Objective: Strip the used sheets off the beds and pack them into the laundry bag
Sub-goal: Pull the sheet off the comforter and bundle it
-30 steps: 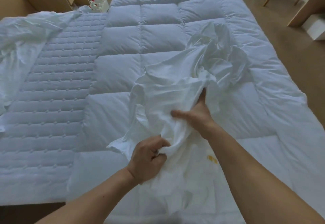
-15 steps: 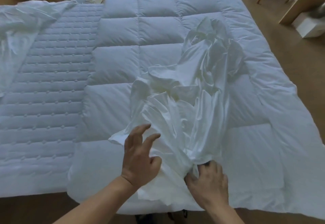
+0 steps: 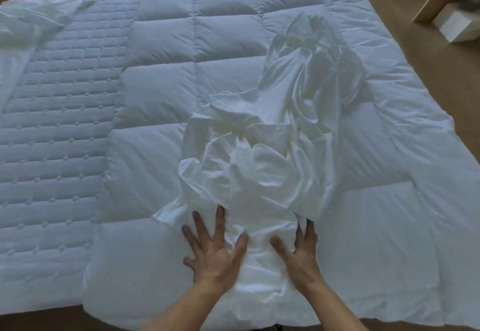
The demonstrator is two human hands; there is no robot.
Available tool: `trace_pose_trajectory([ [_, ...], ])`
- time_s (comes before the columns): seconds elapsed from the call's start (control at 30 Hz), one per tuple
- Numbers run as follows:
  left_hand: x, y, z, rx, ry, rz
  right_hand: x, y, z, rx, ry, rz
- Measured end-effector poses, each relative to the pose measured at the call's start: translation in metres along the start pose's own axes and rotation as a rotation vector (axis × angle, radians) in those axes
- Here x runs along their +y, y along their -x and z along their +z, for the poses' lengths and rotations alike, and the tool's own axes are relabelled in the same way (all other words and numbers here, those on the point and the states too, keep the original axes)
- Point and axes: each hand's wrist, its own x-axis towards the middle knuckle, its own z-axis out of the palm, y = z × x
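Duvet (image 3: 161,92): splayed hands (image 3: 215,255) (image 3: 298,252) flat on sheet (image 3: 272,149)

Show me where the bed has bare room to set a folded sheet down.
Bare mattress lies between the loose sheet at far left and the duvet. The duvet is free left of the crumpled sheet, and right of it. Crowded: the middle, where the left hand and right hand press on that sheet.
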Motion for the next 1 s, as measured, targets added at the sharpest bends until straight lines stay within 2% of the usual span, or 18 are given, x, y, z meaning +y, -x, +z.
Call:
trace_pose_trajectory([
  [0.1, 0.013, -0.028, -0.004, -0.026, 0.391, -0.035, -0.011, -0.02, 0.01, 0.047, -0.209, 0.037],
  [0.17, 0.018, -0.044, -0.011, 0.02, 0.666, -0.05, -0.027, -0.029, 0.011, 0.015, -0.343, 0.096],
  [0.23, 0.028, -0.053, -0.023, 0.032, 0.895, -0.035, -0.053, -0.034, 0.003, -0.029, -0.498, 0.062],
  [0.3, 0.056, -0.055, -0.048, 0.04, 1.014, 0.097, -0.08, -0.037, -0.008, -0.043, -0.605, -0.026],
  [0.37, 0.08, -0.06, -0.069, 0.05, 1.102, 0.236, -0.105, -0.04, -0.019, 0.032, -0.633, -0.116],
  [0.43, 0.087, -0.066, -0.069, 0.081, 1.115, 0.239, -0.108, -0.045, -0.023, 0.102, -0.56, -0.167],
  [0.5, 0.071, -0.069, -0.048, 0.167, 0.924, 0.163, -0.089, -0.048, -0.023, 0.135, -0.372, -0.099],
  [0.6, 0.033, -0.068, -0.003, 0.097, 0.501, -0.042, -0.044, -0.045, -0.014, 0.043, 0.114, 0.166],
  [0.67, 0.031, -0.07, 0.008, 0.171, 0.262, -0.122, -0.031, -0.048, -0.01, 0.077, 0.343, 0.242],
  [0.73, 0.04, -0.075, -0.002, 0.433, 0.136, 0.0, -0.038, -0.056, -0.012, 0.269, 0.453, 0.12],
  [0.8, 0.052, -0.081, -0.016, 0.653, 0.064, 0.309, -0.041, -0.068, -0.017, 0.473, 0.469, -0.213],
  [0.83, 0.056, -0.082, -0.022, 0.673, 0.01, 0.483, -0.038, -0.072, -0.019, 0.508, 0.496, -0.399],
  [0.9, 0.059, -0.088, -0.02, 0.552, -0.119, 0.699, -0.03, -0.08, -0.018, 0.373, 0.631, -0.632],
  [0.93, 0.057, -0.095, -0.015, 0.443, -0.2, 0.723, -0.023, -0.085, -0.016, 0.265, 0.703, -0.644],
  [1.0, 0.056, -0.107, -0.009, 0.21, -0.34, 0.607, -0.009, -0.096, -0.01, 0.112, 0.788, -0.56],
])
